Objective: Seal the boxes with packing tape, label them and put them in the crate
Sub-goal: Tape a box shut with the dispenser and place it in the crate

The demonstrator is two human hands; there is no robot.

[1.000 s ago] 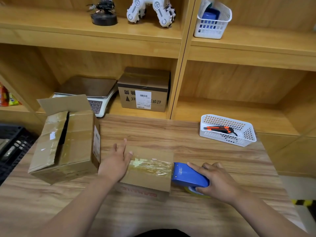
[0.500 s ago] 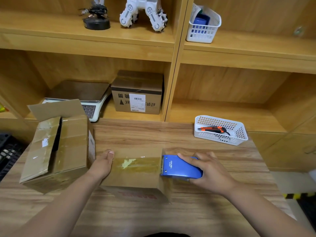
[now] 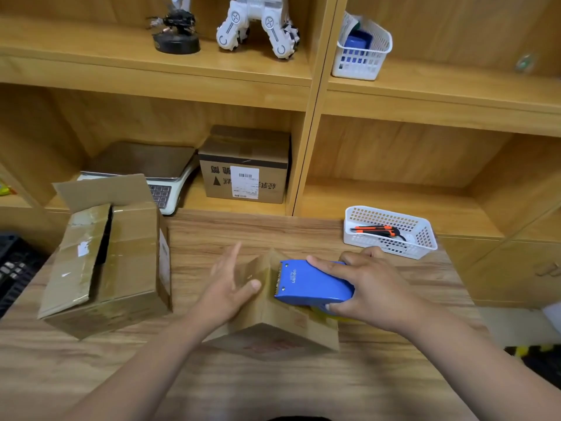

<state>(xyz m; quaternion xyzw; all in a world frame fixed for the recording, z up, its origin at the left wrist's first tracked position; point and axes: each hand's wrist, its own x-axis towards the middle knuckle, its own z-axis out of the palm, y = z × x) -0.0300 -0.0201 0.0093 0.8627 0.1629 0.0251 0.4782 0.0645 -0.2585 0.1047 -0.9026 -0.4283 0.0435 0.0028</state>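
Note:
A small cardboard box (image 3: 273, 332) sits turned at an angle in the middle of the wooden table (image 3: 273, 387), blurred by motion. My left hand (image 3: 230, 287) lies flat against its left side, fingers spread. My right hand (image 3: 364, 287) grips a blue tape dispenser (image 3: 309, 284) that rests on the box's right top face, its toothed edge pointing left. A larger cardboard box (image 3: 121, 259) with one flap up stands at the left. A black crate (image 3: 15, 268) shows at the far left edge.
A white basket (image 3: 391, 235) holding an orange utility knife (image 3: 376, 230) sits at the table's back right. On the shelf behind stand a scale (image 3: 145, 171) and a labelled carton (image 3: 246, 168). Robot models and another white basket (image 3: 361, 50) are on the upper shelf.
The small box has been turned so that a corner faces me. My left hand moved from its left end onto its side face. The dispenser stayed on top with my right hand.

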